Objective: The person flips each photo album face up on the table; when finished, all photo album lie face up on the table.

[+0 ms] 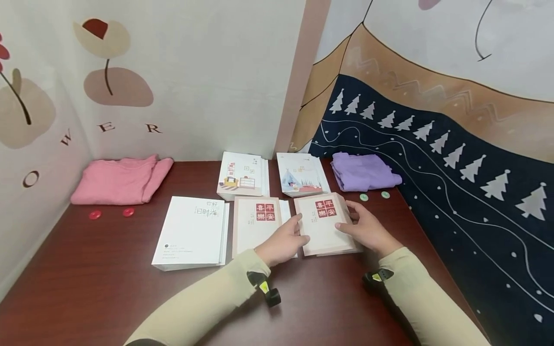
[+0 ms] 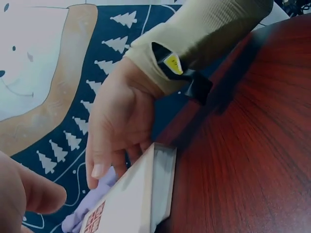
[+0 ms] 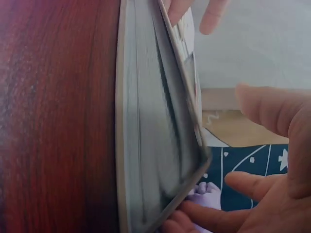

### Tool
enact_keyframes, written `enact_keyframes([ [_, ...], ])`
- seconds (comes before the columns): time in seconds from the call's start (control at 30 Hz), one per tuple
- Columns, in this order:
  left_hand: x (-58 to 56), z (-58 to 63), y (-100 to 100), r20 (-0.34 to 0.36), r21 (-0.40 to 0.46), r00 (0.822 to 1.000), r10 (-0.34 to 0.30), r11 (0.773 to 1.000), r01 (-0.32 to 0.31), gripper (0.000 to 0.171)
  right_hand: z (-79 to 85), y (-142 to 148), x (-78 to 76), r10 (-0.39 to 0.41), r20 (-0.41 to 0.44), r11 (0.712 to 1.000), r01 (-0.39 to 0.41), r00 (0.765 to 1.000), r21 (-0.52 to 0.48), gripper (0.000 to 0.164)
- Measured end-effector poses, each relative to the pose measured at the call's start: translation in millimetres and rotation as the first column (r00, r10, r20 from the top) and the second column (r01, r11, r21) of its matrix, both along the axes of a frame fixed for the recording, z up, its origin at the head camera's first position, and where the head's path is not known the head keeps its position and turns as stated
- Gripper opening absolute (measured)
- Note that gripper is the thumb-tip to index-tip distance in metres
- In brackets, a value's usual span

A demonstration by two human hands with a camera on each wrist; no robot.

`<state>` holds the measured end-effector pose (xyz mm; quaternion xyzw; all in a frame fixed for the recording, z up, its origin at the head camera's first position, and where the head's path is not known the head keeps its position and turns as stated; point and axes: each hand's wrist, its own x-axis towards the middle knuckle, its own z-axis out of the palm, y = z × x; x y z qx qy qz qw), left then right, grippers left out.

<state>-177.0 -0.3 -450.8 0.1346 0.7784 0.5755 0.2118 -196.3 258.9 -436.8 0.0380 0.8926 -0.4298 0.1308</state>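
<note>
In the head view a beige album with a red square print lies at the right of the front row, between both hands. At its left edge is my left hand, forefinger close along the cover's side and thumb extended. My right hand is at the right side, thumb over the cover. The right wrist view shows right-hand fingers touching the album's spine, the thumb apart from the cover. Loose page edges show beneath the slanting cover. A matching beige album lies to the left, partly behind my left forearm.
A white album lies at front left. Two illustrated albums stand behind. Folded pink cloth with red buttons is at left; folded purple cloth with green buttons is at back right. Printed curtains surround the table.
</note>
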Motion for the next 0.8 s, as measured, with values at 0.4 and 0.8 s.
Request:
enact_keyframes([
  [0.4, -1.4, 2.3, 15, 0.008, 0.024, 0.998, 0.066, 0.997, -0.067, 0.084, -1.7, 7, -8.8, 0.02, 0.057, 0.995, -0.015, 0.998, -0.1, 0.061],
  [0.8, -5.7, 2.9, 18, 0.116, 0.089, 0.973, 0.2, 0.973, -0.211, 0.08, -1.5, 9, -10.0, 0.001, 0.088, 0.991, 0.01, 0.996, -0.132, 0.061],
])
